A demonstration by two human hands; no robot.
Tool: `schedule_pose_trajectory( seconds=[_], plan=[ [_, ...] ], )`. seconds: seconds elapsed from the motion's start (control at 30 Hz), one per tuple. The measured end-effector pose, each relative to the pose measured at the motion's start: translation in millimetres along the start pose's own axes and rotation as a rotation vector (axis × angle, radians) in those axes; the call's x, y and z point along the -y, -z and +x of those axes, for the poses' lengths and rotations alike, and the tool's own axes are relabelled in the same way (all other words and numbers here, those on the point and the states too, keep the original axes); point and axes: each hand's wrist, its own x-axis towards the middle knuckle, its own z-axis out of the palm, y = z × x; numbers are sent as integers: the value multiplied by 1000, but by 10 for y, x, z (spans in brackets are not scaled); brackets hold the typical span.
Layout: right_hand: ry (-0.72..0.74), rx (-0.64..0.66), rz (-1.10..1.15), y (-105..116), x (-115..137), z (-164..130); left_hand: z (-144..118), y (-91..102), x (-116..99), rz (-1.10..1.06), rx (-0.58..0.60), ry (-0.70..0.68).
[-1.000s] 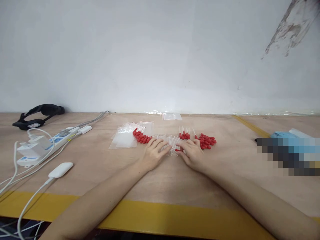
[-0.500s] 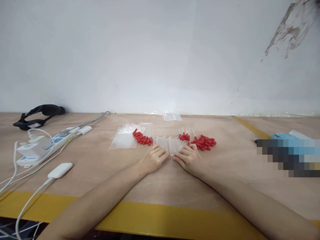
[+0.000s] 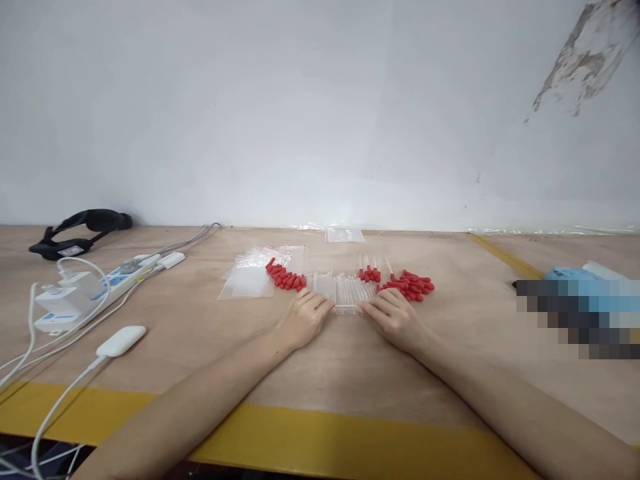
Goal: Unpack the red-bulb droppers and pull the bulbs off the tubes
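a row of clear glass dropper tubes (image 3: 343, 292) at mid-table is being squared up between the left hand (image 3: 303, 319) and right hand (image 3: 395, 316), fingers loosely curled, grasping nothing; an even inward press seems called for next.

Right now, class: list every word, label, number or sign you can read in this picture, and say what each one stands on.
No text can be read.
Black headset: white label, too small to read.
Power strip: blue markings, blurred.
Clear bags: no print visible.
Glass tubes between the left hand and right hand: unmarked.
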Motion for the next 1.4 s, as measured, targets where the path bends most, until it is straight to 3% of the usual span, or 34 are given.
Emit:
schedule_pose_trajectory(
  seconds=[0.07, 0.17, 0.4, 0.5, 0.63, 0.73, 0.97, 1.1, 1.4],
  plan=[
    [-130, -40, 9, 28, -127, -38, -32, 7, 77, -15, -18, 135],
    [-453, -83, 92, 88, -394, -32, -24, 4, 186, -91, -28, 261],
    [-987, 361, 168, 197, -1090, 186, 263, -115, 220, -23, 24, 246],
    [-1148, 445, 214, 189, -1207, 214, 355, -200, 178, -64, 19, 185],
    [-1145, 470, 269, 138, -1189, 173, 385, -289, 83, -112, 51, 170],
    [-1112, 559, 269, 108, -1147, 138, 353, -315, 29, -179, 80, 168],
    [-1049, 658, 249, 87, -1142, 183, 213, -198, -14, -299, 44, 144],
    [-1116, 688, 136, 1, -1202, 292, 133, -110, -36, -292, -13, 177],
    [-1210, 913, 32, -328, -1183, 542, 101, -131, -32, -238, -33, 203]
  ],
)
